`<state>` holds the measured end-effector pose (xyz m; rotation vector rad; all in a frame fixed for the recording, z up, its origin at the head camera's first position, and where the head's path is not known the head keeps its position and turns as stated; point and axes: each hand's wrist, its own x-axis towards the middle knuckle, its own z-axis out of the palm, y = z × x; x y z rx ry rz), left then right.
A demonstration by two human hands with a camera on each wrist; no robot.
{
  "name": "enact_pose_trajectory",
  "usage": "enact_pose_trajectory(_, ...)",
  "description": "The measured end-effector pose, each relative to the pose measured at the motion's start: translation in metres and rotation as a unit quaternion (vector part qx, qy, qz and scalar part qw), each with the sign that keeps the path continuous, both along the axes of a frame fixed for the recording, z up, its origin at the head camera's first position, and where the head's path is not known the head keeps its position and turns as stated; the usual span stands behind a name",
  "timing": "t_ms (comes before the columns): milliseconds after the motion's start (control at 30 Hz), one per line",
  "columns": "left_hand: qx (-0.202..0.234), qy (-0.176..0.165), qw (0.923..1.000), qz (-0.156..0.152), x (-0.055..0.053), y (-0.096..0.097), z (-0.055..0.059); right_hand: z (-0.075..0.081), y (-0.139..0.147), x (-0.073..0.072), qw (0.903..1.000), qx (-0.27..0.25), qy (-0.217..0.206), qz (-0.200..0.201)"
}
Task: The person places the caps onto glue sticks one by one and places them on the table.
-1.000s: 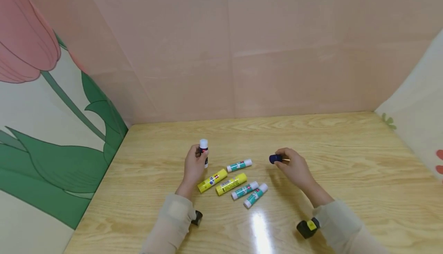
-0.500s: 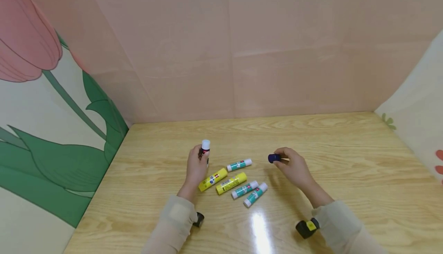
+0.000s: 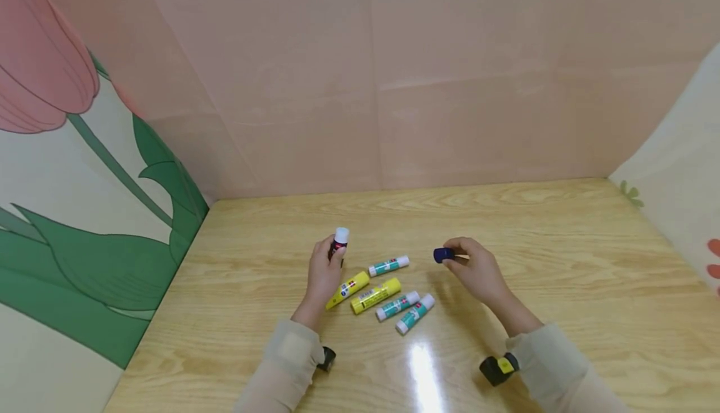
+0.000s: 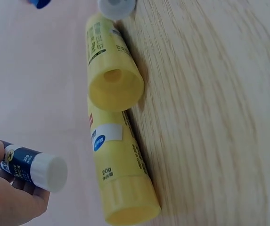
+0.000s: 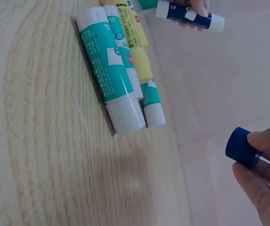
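Note:
My left hand [image 3: 324, 275] grips a glue stick [image 3: 340, 236] with a dark blue label and white ends, held tilted over the table. In the left wrist view the fingers wrap this glue stick [image 4: 19, 162], one white end pointing outward. Across from it, my right hand [image 3: 477, 268] pinches a short dark blue cap [image 3: 444, 255] between thumb and fingers. The right wrist view shows this cap [image 5: 242, 147] as a small cylinder. Between the hands lie two yellow glue sticks [image 3: 375, 295], [image 4: 125, 174] and three teal-and-white glue sticks [image 3: 415, 314], [image 5: 109, 66].
The wood-grain table [image 3: 253, 225] runs back to a pinkish wall covering [image 3: 371, 88]. A panel with a tulip print [image 3: 112, 225] borders the left side, and a pale printed sheet [image 3: 680, 182] the right. Black cameras [image 3: 497, 369] hang at both wrists.
My left hand has shifted to the right with its glue stick, which leans more, and now covers part of one yellow glue stick. The right hand with the cap has drifted slightly left.

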<state>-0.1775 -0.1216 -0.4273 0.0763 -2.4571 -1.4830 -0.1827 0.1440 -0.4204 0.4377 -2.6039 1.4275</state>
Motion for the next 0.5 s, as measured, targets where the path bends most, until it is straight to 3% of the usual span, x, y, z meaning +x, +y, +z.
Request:
enact_pose_trajectory(233, 0.034, -0.04, 0.9986, -0.004, 0.0021, 0.0035, 0.0013, 0.0025, -0.0012, 0.0005, 0.9999, -0.009, 0.005, 0.007)
enact_pose_trajectory(500, 0.078, -0.027, 0.9963, -0.022, 0.0034, 0.0085, -0.0016, 0.0054, -0.0016, 0.0026, 0.9999, -0.01, 0.002, 0.009)
